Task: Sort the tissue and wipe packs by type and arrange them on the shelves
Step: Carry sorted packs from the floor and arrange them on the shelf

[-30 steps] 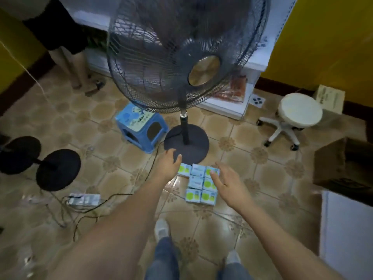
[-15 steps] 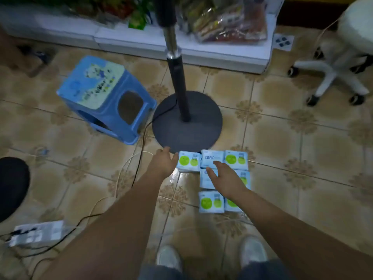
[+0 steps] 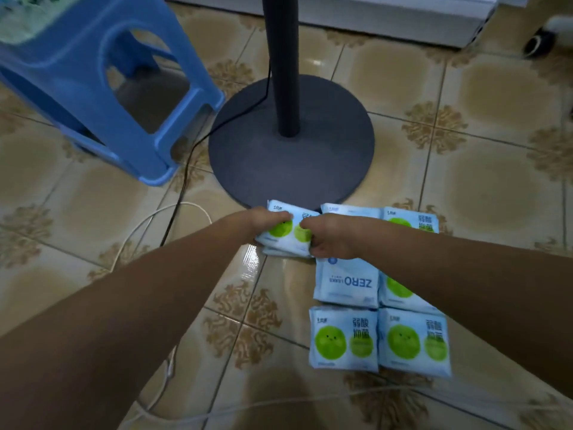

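Since the frame half a second before, both hands have been closed on one pack, and the view has been brought much nearer to the floor. A pale blue wipe pack with green circles (image 3: 286, 232) is gripped at its left edge by the left hand (image 3: 263, 221) and at its right edge by the right hand (image 3: 330, 235); the fingers of both are curled round it. This pack is held just at the 6 o'clock rim of the round fan base (image 3: 291, 150), and the edge of at least one more pack is seen directly under it.

At 3 o'clock from the held pack, two more packs (image 3: 410, 220) are laid side by side on the tiled floor (image 3: 496, 181). At 5 o'clock a pack printed ZERO (image 3: 347, 283) is lying, with another green-circle pack just beside it, half hidden by the right forearm. Below them two green-circle packs (image 3: 379, 339) are placed touching each other.

The dark fan pole (image 3: 283, 63) is standing upright in the base, directly behind the packs. A blue plastic stool (image 3: 93, 72) is seen at 10 o'clock, close to the base. A black cable (image 3: 183, 181) is running from the base between the stool and the hands, and a white cable (image 3: 148, 221) is curved on the floor at 8 o'clock. The white bottom shelf (image 3: 387, 18) is seen at 12 o'clock, with a chair castor (image 3: 538, 43) at 2 o'clock.
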`<state>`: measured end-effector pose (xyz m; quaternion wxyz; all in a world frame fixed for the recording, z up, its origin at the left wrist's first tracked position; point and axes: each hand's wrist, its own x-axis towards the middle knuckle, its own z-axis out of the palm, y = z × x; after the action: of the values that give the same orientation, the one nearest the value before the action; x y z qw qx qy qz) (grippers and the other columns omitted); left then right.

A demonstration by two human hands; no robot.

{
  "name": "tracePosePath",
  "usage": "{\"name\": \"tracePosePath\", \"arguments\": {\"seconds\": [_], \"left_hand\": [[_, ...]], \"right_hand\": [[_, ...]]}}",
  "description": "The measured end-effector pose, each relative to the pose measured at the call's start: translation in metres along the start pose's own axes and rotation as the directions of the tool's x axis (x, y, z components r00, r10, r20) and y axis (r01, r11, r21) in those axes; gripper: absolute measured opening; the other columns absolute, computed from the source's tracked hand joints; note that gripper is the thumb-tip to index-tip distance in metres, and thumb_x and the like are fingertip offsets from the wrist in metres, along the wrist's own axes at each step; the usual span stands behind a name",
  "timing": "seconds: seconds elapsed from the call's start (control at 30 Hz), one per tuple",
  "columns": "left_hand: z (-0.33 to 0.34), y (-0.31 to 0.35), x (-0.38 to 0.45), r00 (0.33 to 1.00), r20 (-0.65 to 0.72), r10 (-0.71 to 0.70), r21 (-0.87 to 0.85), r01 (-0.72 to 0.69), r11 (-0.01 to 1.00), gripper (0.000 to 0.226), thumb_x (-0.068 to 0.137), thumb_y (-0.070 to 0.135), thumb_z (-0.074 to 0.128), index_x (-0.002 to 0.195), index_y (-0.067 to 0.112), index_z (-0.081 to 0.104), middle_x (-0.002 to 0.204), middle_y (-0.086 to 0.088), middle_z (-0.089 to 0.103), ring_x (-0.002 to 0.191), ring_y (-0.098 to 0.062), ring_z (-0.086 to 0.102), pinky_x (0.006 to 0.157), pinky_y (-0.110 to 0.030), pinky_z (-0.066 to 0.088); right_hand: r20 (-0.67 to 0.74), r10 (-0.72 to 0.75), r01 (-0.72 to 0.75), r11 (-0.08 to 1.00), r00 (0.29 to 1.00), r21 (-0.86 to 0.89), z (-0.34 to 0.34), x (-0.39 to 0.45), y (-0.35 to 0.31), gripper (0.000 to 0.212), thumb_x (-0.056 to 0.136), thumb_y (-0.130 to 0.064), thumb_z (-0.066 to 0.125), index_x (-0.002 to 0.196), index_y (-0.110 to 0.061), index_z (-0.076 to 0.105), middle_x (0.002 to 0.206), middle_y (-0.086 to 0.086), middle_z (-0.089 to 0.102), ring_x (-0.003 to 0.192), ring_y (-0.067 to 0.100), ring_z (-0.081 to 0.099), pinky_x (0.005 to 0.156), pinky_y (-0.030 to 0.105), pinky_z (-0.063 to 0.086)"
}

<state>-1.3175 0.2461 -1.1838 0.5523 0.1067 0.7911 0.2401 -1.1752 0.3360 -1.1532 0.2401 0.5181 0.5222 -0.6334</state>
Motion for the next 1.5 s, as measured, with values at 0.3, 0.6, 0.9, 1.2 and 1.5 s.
{"name": "tracePosePath", "arguments": {"seconds": [0.3,0.6,0.9,1.2,1.5], "left_hand": [[-0.010,-0.004,-0.001,0.982,0.186,-0.003,-0.260,0.053,0.964,0.021,0.091,0.037,0.071,0.099,0.017,0.070,0.091,-0.001,0.078,0.076,-0.014,0.074,0.068,-0.022,0.059],[-0.032,-0.039,-0.047,0.995,0.097,0.013,-0.560,0.044,0.827,0.037,0.095,0.035,0.063,0.125,0.015,0.067,0.115,-0.007,0.074,0.094,-0.021,0.073,0.074,-0.031,0.059],[-0.016,0.005,-0.199,0.991,0.118,0.060,-0.783,0.056,0.620,0.049,0.096,0.039,0.056,0.138,0.015,0.060,0.138,-0.011,0.062,0.121,-0.029,0.060,0.101,-0.043,0.044],[0.028,0.199,-0.393,0.973,0.080,0.215,-0.643,-0.114,0.758,0.068,0.088,0.048,0.070,0.145,0.018,0.049,0.132,-0.011,0.066,0.109,-0.025,0.070,0.069,-0.030,0.059],[0.009,0.378,-0.632,0.952,-0.067,0.300,-0.602,-0.278,0.748,0.047,0.097,0.041,0.061,0.138,0.023,0.047,0.116,-0.003,0.073,0.091,-0.021,0.074,0.062,-0.034,0.061]], "right_hand": [[0.044,0.116,-0.124,0.948,0.992,0.293,0.005,0.024,-0.005,0.047,0.088,-0.033,0.056,0.131,-0.014,0.052,0.124,0.004,0.065,0.112,0.019,0.064,0.097,0.032,0.052],[-0.177,-0.116,0.119,0.993,0.977,0.006,0.044,-0.036,-0.023,0.050,0.108,-0.041,0.031,0.131,-0.002,0.053,0.135,0.017,0.058,0.122,0.031,0.056,0.105,0.037,0.044],[-0.177,-0.244,0.235,0.969,0.953,-0.075,0.009,-0.188,-0.031,0.058,0.105,-0.050,0.032,0.149,-0.013,0.041,0.152,0.009,0.044,0.139,0.028,0.041,0.107,0.031,0.031],[-0.353,-0.317,0.371,0.924,0.880,0.095,-0.101,-0.442,-0.065,0.062,0.084,-0.045,0.074,0.133,-0.019,0.045,0.121,-0.001,0.060,0.096,0.012,0.061,0.065,0.016,0.048],[-0.486,-0.410,0.531,0.836,0.772,0.138,-0.161,-0.701,-0.137,0.058,0.067,-0.061,0.078,0.110,-0.027,0.058,0.103,-0.009,0.072,0.095,0.012,0.070,0.088,0.043,0.057]]}}
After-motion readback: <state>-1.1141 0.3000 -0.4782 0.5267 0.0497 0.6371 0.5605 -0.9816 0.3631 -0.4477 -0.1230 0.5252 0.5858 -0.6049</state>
